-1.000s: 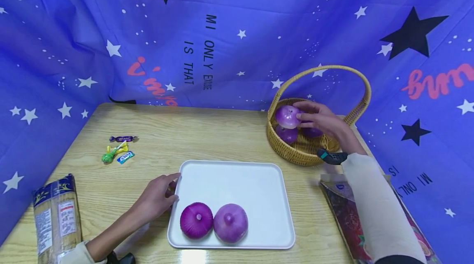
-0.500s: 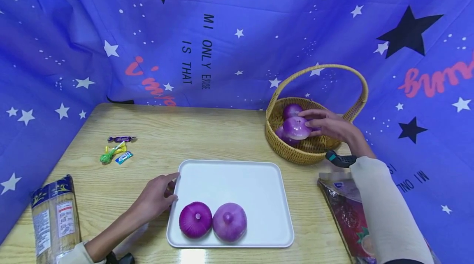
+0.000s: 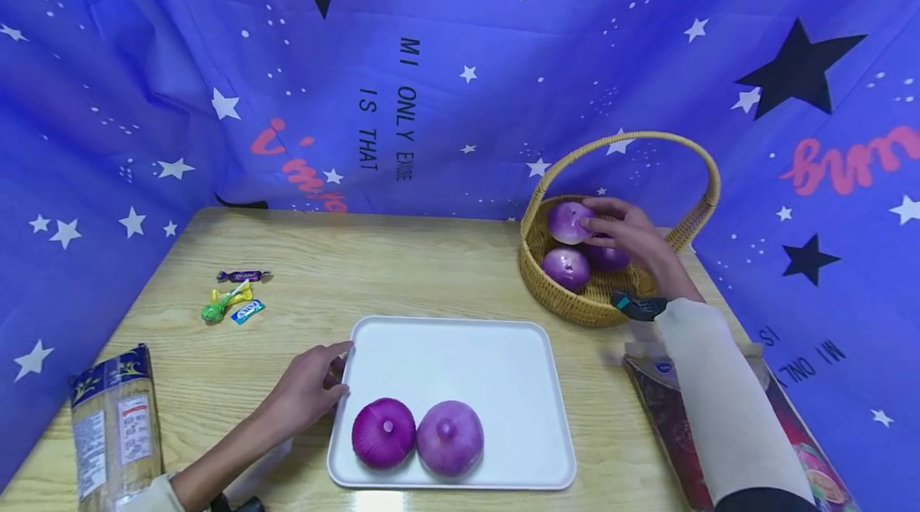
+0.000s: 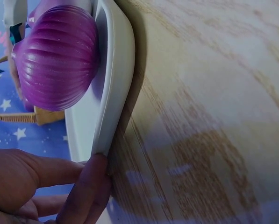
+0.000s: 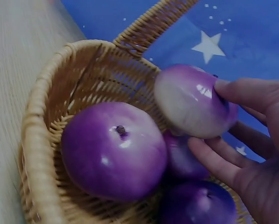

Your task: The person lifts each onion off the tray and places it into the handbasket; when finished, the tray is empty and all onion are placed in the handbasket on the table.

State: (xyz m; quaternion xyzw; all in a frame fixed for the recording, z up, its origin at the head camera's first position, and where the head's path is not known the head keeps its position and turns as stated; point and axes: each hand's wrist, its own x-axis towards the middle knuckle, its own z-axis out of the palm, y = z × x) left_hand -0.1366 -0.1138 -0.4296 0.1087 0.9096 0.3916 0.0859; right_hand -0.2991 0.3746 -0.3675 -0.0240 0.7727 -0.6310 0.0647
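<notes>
My right hand (image 3: 628, 236) is over the wicker basket (image 3: 568, 308), holding a glossy purple-and-white onion (image 5: 190, 100) between thumb and fingers. In the right wrist view a larger purple onion (image 5: 113, 151) lies in front of it, and a darker one (image 5: 197, 203) sits below the fingers. My left hand (image 3: 305, 388) grips the left rim of the white tray (image 3: 489, 356); its fingertips are on the edge in the left wrist view. On the tray's near side, a deep magenta onion (image 3: 384, 433) and a lighter purple onion (image 3: 450, 438) sit side by side.
Wrapped candies (image 3: 244, 276) and a green lollipop (image 3: 213, 312) lie at the back left. A pack of noodles (image 3: 118, 432) is at the near left. Under my right forearm lies a dark red printed bag (image 3: 664, 408). The basket's tall handle (image 3: 625, 136) arches overhead.
My right hand first brings an onion forward in the basket, then is back at the rear, holding the onion there. Another onion now sits in front. The left hand stays at the tray rim.
</notes>
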